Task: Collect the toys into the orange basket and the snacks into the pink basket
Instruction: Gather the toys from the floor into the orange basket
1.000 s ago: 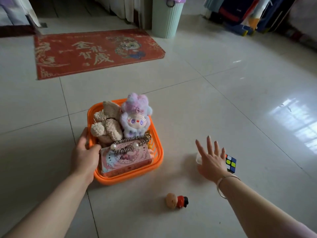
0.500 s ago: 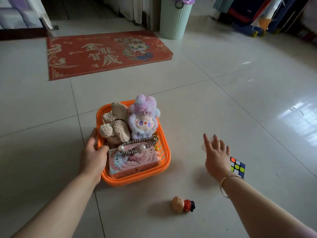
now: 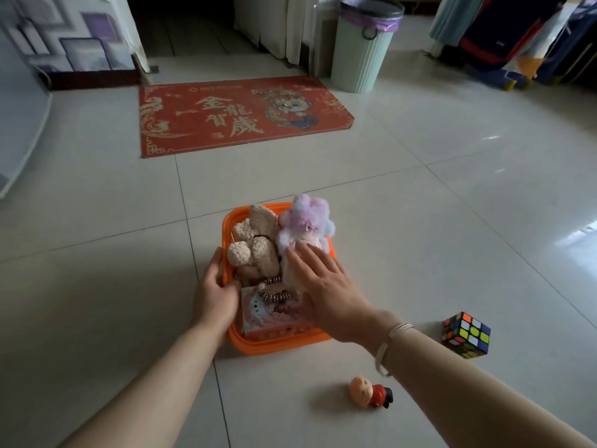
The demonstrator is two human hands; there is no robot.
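Observation:
The orange basket stands on the tiled floor. In it are a beige plush toy, a purple fluffy doll, a pink box and a bead chain. My left hand grips the basket's left rim, thumb inside. My right hand lies flat over the right side of the basket with straight fingers, touching the purple doll and hiding part of the box. A colour cube and a small red figure with a round head lie on the floor to the right. No pink basket is in view.
A red doormat lies beyond the basket, in front of a dark doorway. A pale green bin stands at the back, and bags and luggage fill the far right corner. Bare tiles surround the basket.
My right hand swung left from the floor near the cube to above the basket and now rests on the toys. My left hand kept its grip on the rim.

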